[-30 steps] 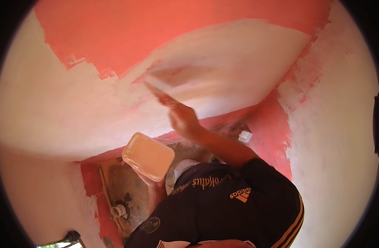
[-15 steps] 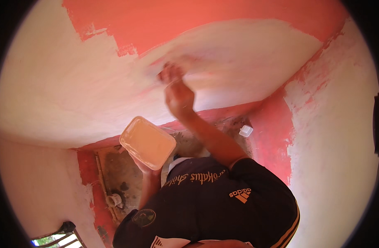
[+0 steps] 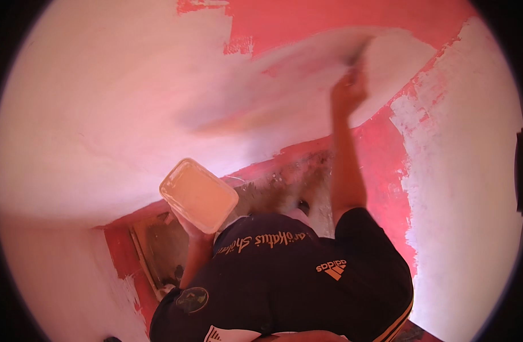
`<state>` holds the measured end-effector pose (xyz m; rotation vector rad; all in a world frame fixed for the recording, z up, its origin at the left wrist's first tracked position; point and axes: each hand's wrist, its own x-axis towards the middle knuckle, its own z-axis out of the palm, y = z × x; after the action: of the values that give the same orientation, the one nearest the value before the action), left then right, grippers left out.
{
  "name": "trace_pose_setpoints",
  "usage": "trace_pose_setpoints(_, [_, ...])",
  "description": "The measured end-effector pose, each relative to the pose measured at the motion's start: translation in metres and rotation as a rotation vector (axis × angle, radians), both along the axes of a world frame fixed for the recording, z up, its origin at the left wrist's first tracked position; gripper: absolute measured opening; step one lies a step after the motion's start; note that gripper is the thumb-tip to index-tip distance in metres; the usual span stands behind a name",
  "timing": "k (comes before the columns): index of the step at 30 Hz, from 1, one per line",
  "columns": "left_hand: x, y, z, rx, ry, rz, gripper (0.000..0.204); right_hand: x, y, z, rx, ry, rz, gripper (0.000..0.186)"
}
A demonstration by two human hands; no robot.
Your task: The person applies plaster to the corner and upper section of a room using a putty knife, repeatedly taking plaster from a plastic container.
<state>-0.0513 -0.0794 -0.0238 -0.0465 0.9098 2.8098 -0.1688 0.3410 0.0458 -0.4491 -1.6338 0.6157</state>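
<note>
My left hand (image 3: 196, 227) holds a rectangular plastic tub (image 3: 198, 196) from below and its near side, tilted toward me. Pale, peach-looking paint or a similar liquid fills it. Stretched far up to the right, my right hand (image 3: 349, 92) is closed on a slim dark tool, by its look a paintbrush (image 3: 359, 52). Its tip meets the wall (image 3: 307, 85) inside a pale, streaky patch below the red area. Motion blurs the brush and the fingers of that hand.
Red paint (image 3: 330, 14) covers the upper wall with a ragged edge. A red band (image 3: 381, 154) runs down the right-hand corner beside a whitish wall (image 3: 461, 131). Below lies a dirty, stained floor (image 3: 278, 185). A thin pipe (image 3: 143, 256) runs along the lower left.
My right hand has swept with the brush up and to the right across the wall, the arm now straighter. The tub has shifted slightly left. The view has turned a little.
</note>
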Motion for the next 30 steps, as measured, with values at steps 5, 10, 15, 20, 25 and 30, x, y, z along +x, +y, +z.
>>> trace_pose_setpoints(5, [0.002,-0.006,-0.001,-0.092,0.075,-0.02,0.063,0.042,-0.169,-0.056,0.294,0.056,0.489,0.036])
trace_pose_setpoints(10, [0.001,-0.013,-0.008,-0.071,0.188,-0.065,0.062,0.088,-0.055,-0.079,-0.149,-0.203,0.412,0.037])
trace_pose_setpoints(15, [-0.002,-0.017,-0.014,-0.094,0.092,-0.094,0.061,0.058,0.105,-0.029,-0.345,0.164,-0.204,0.035])
trace_pose_setpoints(20, [-0.005,-0.022,-0.021,-0.236,0.121,-0.012,0.06,0.025,-0.081,-0.073,0.057,-0.082,0.149,0.036])
trace_pose_setpoints(25, [-0.004,-0.025,-0.017,-0.045,-0.084,-0.026,0.061,0.082,-0.18,-0.106,0.16,-0.192,0.619,0.038])
trace_pose_setpoints(30, [0.002,-0.036,-0.024,-0.119,0.008,-0.042,0.059,0.075,-0.013,-0.051,-0.27,0.047,0.034,0.038])
